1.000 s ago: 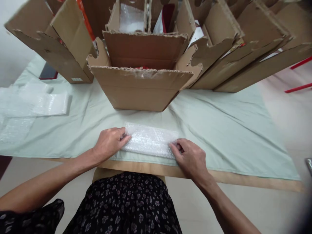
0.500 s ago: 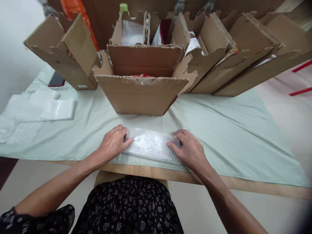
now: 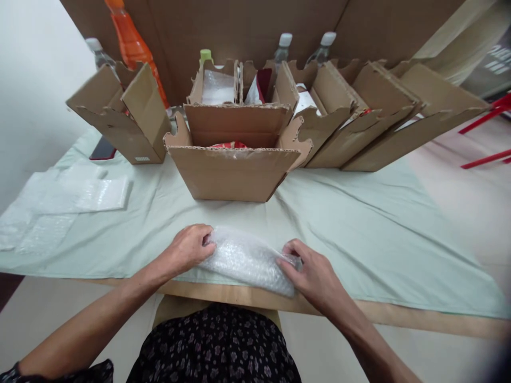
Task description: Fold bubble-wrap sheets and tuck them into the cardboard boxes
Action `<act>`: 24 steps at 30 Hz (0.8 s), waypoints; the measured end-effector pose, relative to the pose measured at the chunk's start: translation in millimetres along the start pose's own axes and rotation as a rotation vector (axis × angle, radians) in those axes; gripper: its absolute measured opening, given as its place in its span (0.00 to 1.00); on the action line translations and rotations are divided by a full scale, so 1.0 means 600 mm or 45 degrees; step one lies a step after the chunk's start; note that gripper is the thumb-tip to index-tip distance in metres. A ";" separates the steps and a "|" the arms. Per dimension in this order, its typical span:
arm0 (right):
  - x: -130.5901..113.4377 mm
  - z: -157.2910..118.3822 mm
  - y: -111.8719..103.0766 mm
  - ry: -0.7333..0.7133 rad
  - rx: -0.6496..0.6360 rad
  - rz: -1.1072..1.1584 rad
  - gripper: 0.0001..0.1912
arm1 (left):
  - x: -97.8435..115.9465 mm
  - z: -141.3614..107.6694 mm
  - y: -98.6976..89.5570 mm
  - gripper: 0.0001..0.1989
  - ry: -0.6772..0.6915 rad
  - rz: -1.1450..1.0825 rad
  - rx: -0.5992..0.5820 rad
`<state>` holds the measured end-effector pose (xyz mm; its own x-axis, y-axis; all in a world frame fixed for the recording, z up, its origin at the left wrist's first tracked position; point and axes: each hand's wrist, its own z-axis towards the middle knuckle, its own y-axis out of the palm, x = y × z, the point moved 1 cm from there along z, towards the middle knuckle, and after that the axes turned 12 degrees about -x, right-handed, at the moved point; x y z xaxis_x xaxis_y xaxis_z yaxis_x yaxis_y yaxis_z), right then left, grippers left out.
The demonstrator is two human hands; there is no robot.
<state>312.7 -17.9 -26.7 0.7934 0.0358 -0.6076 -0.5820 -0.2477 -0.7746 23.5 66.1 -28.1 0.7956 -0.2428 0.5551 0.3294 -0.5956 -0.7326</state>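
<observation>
A flat sheet of clear bubble wrap (image 3: pixel 243 260) lies at the table's near edge, its right end tilted toward me and reaching over the border. My left hand (image 3: pixel 194 243) is closed on its left end, thumb on top. At the other end, my right hand (image 3: pixel 309 266) pinches the wrap between thumb and fingers. Just beyond it stands an open cardboard box (image 3: pixel 233 173) with something red partly showing inside; the rest of its contents is hidden.
More bubble wrap (image 3: pixel 96 194) lies at the left, near a dark phone-like object (image 3: pixel 102 149). Several cardboard boxes (image 3: pixel 331 130) line the back, with an orange bottle (image 3: pixel 133 45) and clear bottles (image 3: pixel 282 50) behind. Red bars (image 3: pixel 485 159) show beyond the table at right.
The view has tipped up, showing more of the back. The bubble wrap's right end has come nearer to me, and my right hand's fingers now pinch its edge.
</observation>
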 end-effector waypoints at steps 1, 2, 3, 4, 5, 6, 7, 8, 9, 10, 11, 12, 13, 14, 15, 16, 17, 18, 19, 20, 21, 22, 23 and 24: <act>-0.006 -0.010 0.003 -0.001 0.005 0.071 0.06 | 0.000 0.000 -0.008 0.02 0.017 -0.031 -0.014; -0.012 -0.021 0.008 -0.005 0.008 0.144 0.08 | 0.000 -0.001 -0.017 0.01 0.039 -0.073 -0.006; -0.018 -0.032 0.014 -0.014 0.007 0.213 0.12 | 0.000 -0.002 -0.027 0.02 0.059 -0.115 0.018; -0.024 -0.041 0.023 -0.025 0.000 0.274 0.17 | -0.001 -0.002 -0.037 0.02 0.075 -0.142 0.040; -0.030 -0.049 0.034 -0.036 -0.021 0.323 0.22 | -0.001 0.001 -0.048 0.03 0.086 -0.146 0.058; -0.036 -0.055 0.047 -0.045 -0.051 0.354 0.26 | 0.000 0.005 -0.057 0.03 0.090 -0.124 0.076; -0.041 -0.059 0.062 -0.053 -0.064 0.361 0.29 | 0.001 0.013 -0.066 0.05 0.090 -0.079 0.101; -0.046 -0.061 0.076 -0.062 -0.056 0.341 0.31 | 0.003 0.023 -0.073 0.07 0.096 -0.009 0.132; -0.050 -0.061 0.090 -0.073 -0.031 0.300 0.32 | 0.006 0.034 -0.077 0.11 0.112 0.083 0.175; -0.053 -0.059 0.102 -0.090 0.004 0.249 0.32 | 0.010 0.045 -0.078 0.14 0.136 0.190 0.232; -0.056 -0.057 0.111 -0.114 0.036 0.199 0.31 | 0.014 0.054 -0.075 0.17 0.167 0.307 0.300; -0.058 -0.053 0.118 -0.139 0.052 0.158 0.30 | 0.018 0.059 -0.068 0.19 0.206 0.425 0.373; -0.060 -0.050 0.122 -0.165 0.047 0.132 0.28 | 0.022 0.059 -0.057 0.19 0.259 0.526 0.455; -0.062 -0.047 0.124 -0.187 0.027 0.125 0.25 | 0.025 0.053 -0.043 0.18 0.326 0.596 0.540; -0.064 -0.044 0.123 -0.204 0.004 0.134 0.23 | 0.026 0.041 -0.026 0.16 0.409 0.629 0.616; -0.065 -0.042 0.120 -0.211 -0.023 0.158 0.21 | 0.025 0.026 -0.008 0.14 0.508 0.618 0.666; -0.067 -0.041 0.116 -0.205 -0.050 0.195 0.20 | 0.022 0.008 0.011 0.13 0.607 0.572 0.674; -0.069 -0.040 0.111 -0.190 -0.073 0.248 0.18 | 0.017 -0.010 0.027 0.12 0.706 0.500 0.623; -0.071 -0.039 0.106 -0.165 -0.095 0.315 0.18 | 0.010 -0.027 0.041 0.12 0.772 0.421 0.540; -0.074 -0.039 0.101 -0.129 -0.124 0.394 0.17 | 0.003 -0.042 0.052 0.13 0.820 0.346 0.456; -0.077 -0.040 0.098 -0.086 -0.161 0.483 0.17 | -0.004 -0.055 0.058 0.13 0.845 0.277 0.385; -0.080 -0.040 0.096 -0.038 -0.209 0.578 0.18 | -0.011 -0.066 0.061 0.14 0.850 0.216 0.345; -0.084 -0.042 0.096 0.007 -0.265 0.677 0.19 | -0.016 -0.076 0.061 0.16 0.847 0.164 0.332; -0.088 -0.043 0.096 0.045 -0.322 0.776 0.20 | -0.020 -0.085 0.060 0.18 0.845 0.120 0.330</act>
<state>241.7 -59.2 -34.9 0.3428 -0.2137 -0.9148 -0.8725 -0.4334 -0.2257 -0.4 8.4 -41.1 0.3765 -0.7477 0.5469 0.4506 -0.3681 -0.8133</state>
